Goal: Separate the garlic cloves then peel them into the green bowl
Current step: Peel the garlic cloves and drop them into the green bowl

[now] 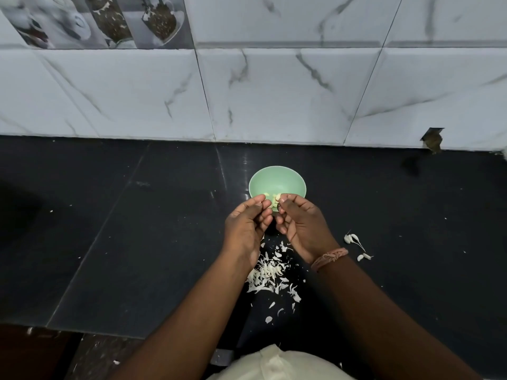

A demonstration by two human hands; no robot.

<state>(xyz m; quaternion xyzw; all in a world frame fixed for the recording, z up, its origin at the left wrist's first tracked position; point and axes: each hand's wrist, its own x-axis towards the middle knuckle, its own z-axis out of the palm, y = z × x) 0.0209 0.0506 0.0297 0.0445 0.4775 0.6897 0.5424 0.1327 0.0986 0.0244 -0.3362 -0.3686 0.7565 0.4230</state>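
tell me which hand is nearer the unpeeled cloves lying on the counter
Right. The right hand is just left of the unpeeled cloves; the left hand sits farther left.

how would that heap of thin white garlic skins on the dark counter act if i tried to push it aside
The heap of thin white garlic skins looks papery, so it would probably scatter rather than slide together. Flakes already lie strewn over the dark counter, suggesting they drift easily. They would likely crumple when pinched.

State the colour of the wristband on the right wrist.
The wristband is pinkish-brown, seen in the head view.
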